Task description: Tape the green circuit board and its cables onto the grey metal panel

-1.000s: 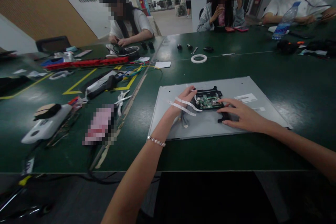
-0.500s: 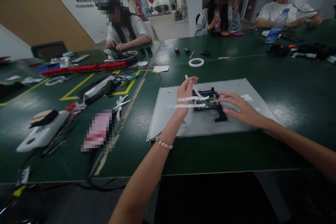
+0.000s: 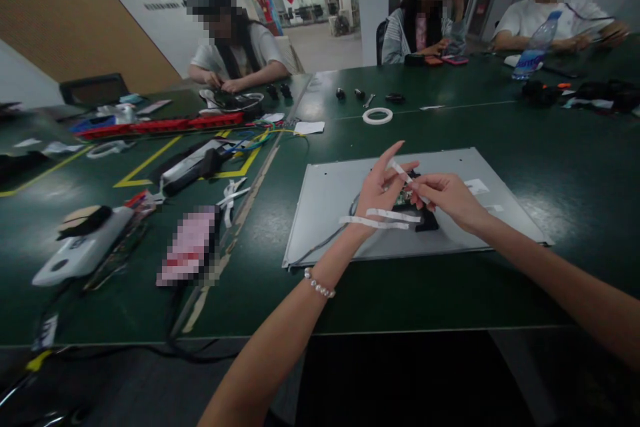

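Observation:
My left hand [image 3: 383,187] hovers over the black bracket with the circuit board, its index finger stretched out and the other fingers apart. Two strips of white tape [image 3: 393,215] stick to its wrist and hang off to the right. Another tape strip [image 3: 403,173] runs from the left fingers down to my right hand [image 3: 450,197], which pinches its lower end. Under both hands, the black bracket [image 3: 428,220] lies on a pale grey panel [image 3: 325,197]. Most of the green circuit board [image 3: 401,197] is hidden behind my fingers.
A roll of white tape [image 3: 377,116] lies beyond the panel, near a small wrench [image 3: 369,101]. To the left are a pink pouch-like item [image 3: 187,247], a white device [image 3: 83,250] and cables. Other people sit across the table; a water bottle [image 3: 537,47] stands far right.
My right hand has moved left from beside the circuit board and now pinches the tape strip at my left fingers. My left hand has shifted right, over the bracket.

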### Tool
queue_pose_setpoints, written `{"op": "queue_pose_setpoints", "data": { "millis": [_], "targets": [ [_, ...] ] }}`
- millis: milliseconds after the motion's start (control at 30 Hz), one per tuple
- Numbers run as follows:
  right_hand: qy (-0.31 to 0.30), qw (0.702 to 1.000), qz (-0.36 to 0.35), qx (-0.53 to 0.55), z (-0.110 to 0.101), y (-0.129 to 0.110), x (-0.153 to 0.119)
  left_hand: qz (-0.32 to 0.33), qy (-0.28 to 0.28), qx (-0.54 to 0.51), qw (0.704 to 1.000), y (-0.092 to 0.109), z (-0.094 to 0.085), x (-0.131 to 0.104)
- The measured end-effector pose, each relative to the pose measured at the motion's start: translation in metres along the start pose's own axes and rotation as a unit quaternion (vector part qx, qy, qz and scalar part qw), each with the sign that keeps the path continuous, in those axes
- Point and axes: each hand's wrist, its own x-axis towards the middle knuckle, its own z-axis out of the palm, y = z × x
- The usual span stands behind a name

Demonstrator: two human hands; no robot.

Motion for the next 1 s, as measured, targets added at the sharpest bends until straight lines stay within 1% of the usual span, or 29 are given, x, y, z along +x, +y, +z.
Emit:
{"op": "queue_pose_setpoints", "data": {
  "millis": [100,133,167,267,333,433,533,633,767,867,1000],
  "targets": [
    [-0.015,0.999,0.016,-0.033,-0.008,0.000,-0.003,-0.019,0.045,-0.017,0.999,-0.001,-0.001,0.003],
    [-0.026,0.999,0.019,-0.042,-0.011,0.000,-0.003,-0.027,0.052,-0.017,0.998,-0.003,-0.003,0.004],
    [-0.040,0.998,0.022,-0.050,-0.013,-0.001,-0.004,-0.039,0.046,-0.014,0.998,-0.005,-0.006,0.006],
    [-0.082,0.993,0.035,-0.082,-0.022,-0.004,-0.004,-0.089,-0.015,0.013,0.996,-0.012,-0.014,0.008],
    [-0.086,0.989,0.050,-0.107,-0.029,-0.006,-0.004,-0.110,-0.055,0.028,0.992,-0.015,-0.016,0.007],
    [-0.079,0.985,0.075,-0.132,-0.043,-0.010,-0.002,-0.120,-0.084,0.040,0.988,-0.015,-0.012,0.004],
    [-0.122,0.975,0.114,-0.147,-0.055,-0.011,-0.001,-0.138,-0.101,0.088,0.981,-0.015,-0.003,-0.001],
    [-0.156,0.963,0.146,-0.165,-0.059,-0.006,-0.001,-0.121,-0.112,0.176,0.970,-0.015,0.006,-0.006],
    [-0.153,0.961,0.132,-0.188,-0.058,0.006,0.000,-0.061,-0.116,0.279,0.951,-0.019,0.014,-0.011],
    [-0.150,0.959,0.120,-0.207,-0.058,0.010,0.002,-0.050,-0.107,0.312,0.943,-0.022,0.016,-0.012],
    [-0.163,0.957,0.126,-0.203,-0.062,0.006,0.003,-0.067,-0.100,0.308,0.944,-0.024,0.016,-0.011]
  ]
}}
